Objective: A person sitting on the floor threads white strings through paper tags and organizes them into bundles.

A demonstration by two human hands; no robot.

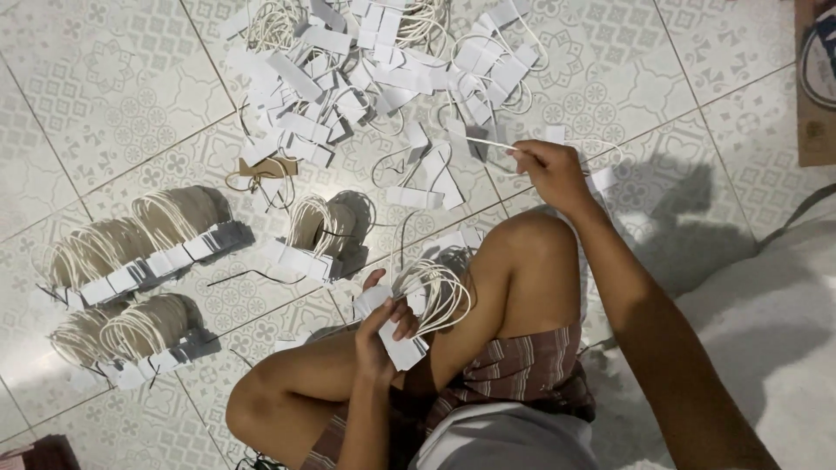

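I sit cross-legged on a tiled floor. My left hand grips a small stack of white paper tags with cream cord loops in front of my knee. My right hand reaches forward over my knee and pinches one white tag with its cord at the near edge of a loose heap of tags and cords. The heap spreads across the floor at top centre.
Sorted bundles of looped tags lie in rows on the left, with a smaller bundle in the middle. A brown cardboard piece lies by the heap. A cardboard box stands at the top right, and white fabric lies at the right.
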